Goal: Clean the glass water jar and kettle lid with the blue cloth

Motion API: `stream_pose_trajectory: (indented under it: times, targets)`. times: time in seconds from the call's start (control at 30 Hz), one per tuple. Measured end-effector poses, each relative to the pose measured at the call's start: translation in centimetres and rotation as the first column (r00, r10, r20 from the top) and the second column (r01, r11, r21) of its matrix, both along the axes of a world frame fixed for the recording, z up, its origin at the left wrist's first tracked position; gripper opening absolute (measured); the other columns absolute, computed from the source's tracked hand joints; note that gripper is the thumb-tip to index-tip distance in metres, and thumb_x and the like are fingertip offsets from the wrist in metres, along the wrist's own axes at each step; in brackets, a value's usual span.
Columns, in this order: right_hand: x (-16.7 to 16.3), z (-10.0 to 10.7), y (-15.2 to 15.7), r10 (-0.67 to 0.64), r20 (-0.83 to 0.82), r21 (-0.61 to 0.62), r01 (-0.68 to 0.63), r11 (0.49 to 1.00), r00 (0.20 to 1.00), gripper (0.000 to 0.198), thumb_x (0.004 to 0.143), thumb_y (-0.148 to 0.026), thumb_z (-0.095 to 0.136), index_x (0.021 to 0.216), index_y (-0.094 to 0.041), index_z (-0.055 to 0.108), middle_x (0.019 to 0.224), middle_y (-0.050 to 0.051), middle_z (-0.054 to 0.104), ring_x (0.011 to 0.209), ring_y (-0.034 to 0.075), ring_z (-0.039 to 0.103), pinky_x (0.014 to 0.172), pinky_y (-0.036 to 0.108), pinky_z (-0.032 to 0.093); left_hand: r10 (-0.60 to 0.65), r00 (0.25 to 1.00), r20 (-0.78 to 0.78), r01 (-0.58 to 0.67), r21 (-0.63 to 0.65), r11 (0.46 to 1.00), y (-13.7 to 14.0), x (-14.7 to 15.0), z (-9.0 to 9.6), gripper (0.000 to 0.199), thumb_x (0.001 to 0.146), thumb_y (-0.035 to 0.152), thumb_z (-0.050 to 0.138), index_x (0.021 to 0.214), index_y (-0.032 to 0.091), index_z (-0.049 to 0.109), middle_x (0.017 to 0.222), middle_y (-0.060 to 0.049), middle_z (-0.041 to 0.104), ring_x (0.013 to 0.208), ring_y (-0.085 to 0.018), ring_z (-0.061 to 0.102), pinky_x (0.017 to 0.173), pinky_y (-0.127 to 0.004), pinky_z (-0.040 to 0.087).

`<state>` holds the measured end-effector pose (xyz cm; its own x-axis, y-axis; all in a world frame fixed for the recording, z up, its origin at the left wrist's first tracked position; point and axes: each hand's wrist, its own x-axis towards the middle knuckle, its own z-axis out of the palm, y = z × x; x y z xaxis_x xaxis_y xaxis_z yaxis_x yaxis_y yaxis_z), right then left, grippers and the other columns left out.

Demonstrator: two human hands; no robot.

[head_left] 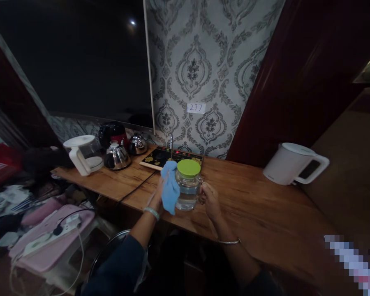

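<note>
A clear glass pitcher [186,195] with a green lid [188,167] is upright at the front of the wooden table, part filled with clear liquid. Closed around its handle on the right is my right hand [210,200]. My left hand [158,196] grips a light blue cloth [170,189], which lies against the pitcher's left side. The cloth hides most of the left fingers. Behind the pitcher sits a black electric tea stove [156,157] with gold flowers, a thin metal spout and a lit red display.
At the left of the table [249,197] stand a white-handled glass pot [83,154], two steel kettles [117,155] and a red-black kettle [119,133]. A white electric kettle [288,164] stands right. A power strip [54,234] rests on a pink stool [77,211]; a black cord crosses the table edge.
</note>
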<state>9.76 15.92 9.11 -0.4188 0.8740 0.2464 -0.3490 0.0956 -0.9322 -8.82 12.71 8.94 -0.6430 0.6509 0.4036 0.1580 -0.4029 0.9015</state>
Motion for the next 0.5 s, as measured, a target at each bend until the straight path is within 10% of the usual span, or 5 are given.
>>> stream_pose_trajectory:
  times: [0.27,0.5]
  targets:
    - [0.0,0.1,-0.1,-0.049,0.001,0.032,0.049,0.998,0.999,0.048,0.078,-0.067,0.059,0.06,-0.024,0.046,0.046,-0.01,0.028,0.042,0.008,0.023,0.041,0.024,0.02,0.273,0.935,-0.228,-0.275,0.026,0.961,-4.8,6.6,-4.0,0.059,0.09,0.044,0.06,0.139,0.017,0.045,0.143,-0.017,0.05,0.139,-0.028,0.043,0.119,-0.05,0.029]
    - [-1.4,0.9,-2.2,-0.115,-0.02,-0.014,0.115,0.993,0.993,0.051,0.075,-0.07,0.06,0.058,-0.024,0.044,0.047,-0.009,0.03,0.042,0.008,0.025,0.041,0.024,0.02,0.371,0.749,-0.549,-0.345,0.154,0.926,-4.8,6.6,-2.7,0.057,0.085,0.022,0.063,0.139,0.023,0.045,0.147,-0.016,0.042,0.14,-0.031,0.039,0.116,-0.054,0.03]
